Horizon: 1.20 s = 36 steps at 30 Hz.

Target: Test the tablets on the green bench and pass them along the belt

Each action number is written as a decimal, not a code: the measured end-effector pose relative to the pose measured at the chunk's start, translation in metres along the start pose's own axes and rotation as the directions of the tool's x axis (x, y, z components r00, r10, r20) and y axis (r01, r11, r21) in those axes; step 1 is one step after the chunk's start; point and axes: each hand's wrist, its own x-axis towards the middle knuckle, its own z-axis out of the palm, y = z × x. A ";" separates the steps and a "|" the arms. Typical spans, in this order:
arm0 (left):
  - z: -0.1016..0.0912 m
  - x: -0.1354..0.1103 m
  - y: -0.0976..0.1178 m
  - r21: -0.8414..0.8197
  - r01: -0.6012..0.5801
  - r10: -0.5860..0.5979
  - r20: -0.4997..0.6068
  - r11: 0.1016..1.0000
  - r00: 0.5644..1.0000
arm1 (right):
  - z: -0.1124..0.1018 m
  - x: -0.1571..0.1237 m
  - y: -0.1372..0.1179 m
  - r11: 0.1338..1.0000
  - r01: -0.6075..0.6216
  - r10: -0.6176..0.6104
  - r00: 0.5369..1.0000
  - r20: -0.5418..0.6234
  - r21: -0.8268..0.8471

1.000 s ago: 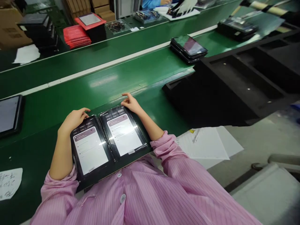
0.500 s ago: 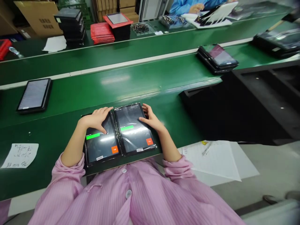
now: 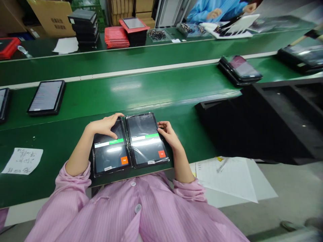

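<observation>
Two tablets wrapped in clear film are laid side by side, edges touching, on the near edge of the green conveyor table (image 3: 75, 141), just in front of the person's pink striped smock (image 3: 141, 211). The left hand (image 3: 103, 126) is laid over the upper part of the left tablet (image 3: 111, 151), with fingers loosely spread and one fingertip pressed on the screen near a green bar. The right hand (image 3: 170, 134) is placed at the right edge of the right tablet (image 3: 146, 141), with fingers curled and touching that edge; nothing is gripped. An orange button is shown on each screen. A black foam tray (image 3: 277, 121) is seen to the right, and a handwritten paper note (image 3: 22, 160) to the left. Another tablet (image 3: 46, 96) is lying further left on the belt.
</observation>
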 end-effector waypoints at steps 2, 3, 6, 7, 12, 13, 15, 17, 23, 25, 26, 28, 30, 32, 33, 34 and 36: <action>-0.001 0.002 0.000 0.043 0.032 -0.032 0.011 0.999 0.999 | 0.000 -0.001 0.001 1.000 -0.013 0.013 1.000 -0.011 -0.003; 0.000 0.003 0.000 0.077 0.054 -0.056 0.020 0.996 0.998 | 0.000 0.000 0.001 1.000 -0.019 0.019 1.000 -0.013 0.004; 0.002 0.008 0.003 0.123 0.078 -0.083 0.036 0.989 0.996 | -0.001 0.002 0.000 0.999 -0.037 0.038 0.999 -0.028 0.034; 0.003 0.009 0.004 0.126 0.075 -0.080 0.039 0.989 0.996 | -0.001 0.003 0.000 0.999 -0.040 0.041 0.999 -0.032 0.038; 0.001 0.012 0.006 0.150 0.073 -0.081 0.048 0.986 0.996 | -0.001 0.003 0.000 0.998 -0.039 0.039 0.999 -0.023 0.039; 0.000 0.012 0.005 0.138 0.074 -0.080 0.039 0.988 0.996 | -0.001 0.003 0.000 0.999 -0.036 0.037 0.999 -0.019 0.039; 0.000 0.012 0.004 0.097 0.080 -0.081 0.010 0.992 0.997 | 0.000 0.002 -0.001 0.999 -0.018 0.018 1.000 -0.011 0.028; 0.000 0.013 0.003 0.060 0.086 -0.085 -0.017 0.994 0.996 | 0.000 0.002 -0.003 1.000 0.003 -0.003 1.000 0.009 0.010; 0.000 0.013 0.002 0.054 0.089 -0.088 -0.019 0.995 0.996 | 0.001 0.002 -0.011 0.999 -0.003 0.001 0.999 0.047 0.042; 0.000 0.014 0.001 0.063 0.089 -0.089 -0.013 0.994 0.996 | 0.000 0.002 -0.013 0.998 -0.003 0.001 0.999 0.042 0.060; 0.000 0.015 0.001 0.068 0.091 -0.091 -0.010 0.994 0.996 | 0.000 0.002 -0.013 0.998 -0.005 0.002 0.999 0.043 0.069; 0.000 0.016 0.001 0.076 0.093 -0.093 -0.008 0.993 0.996 | 0.000 0.002 -0.013 0.997 -0.013 0.009 0.999 0.050 0.078; 0.000 0.017 -0.001 0.074 0.090 -0.090 -0.007 0.993 0.996 | 0.000 0.001 -0.013 0.998 -0.017 0.014 0.999 0.048 0.066; 0.000 0.018 -0.002 0.060 0.083 -0.083 -0.008 0.995 0.997 | 0.002 -0.001 -0.012 0.999 -0.009 0.008 1.000 0.030 0.039; 0.001 0.017 -0.002 0.050 0.081 -0.080 -0.012 0.995 0.997 | 0.003 -0.001 -0.011 1.000 0.000 0.000 1.000 0.017 0.024; 0.001 0.016 -0.003 0.038 0.079 -0.079 -0.016 0.996 0.997 | 0.004 -0.002 -0.011 1.000 0.009 -0.009 1.000 0.006 0.009; 0.000 0.014 -0.003 0.022 0.081 -0.081 -0.031 0.996 0.996 | 0.005 -0.002 -0.011 1.000 0.024 -0.024 1.000 -0.002 -0.010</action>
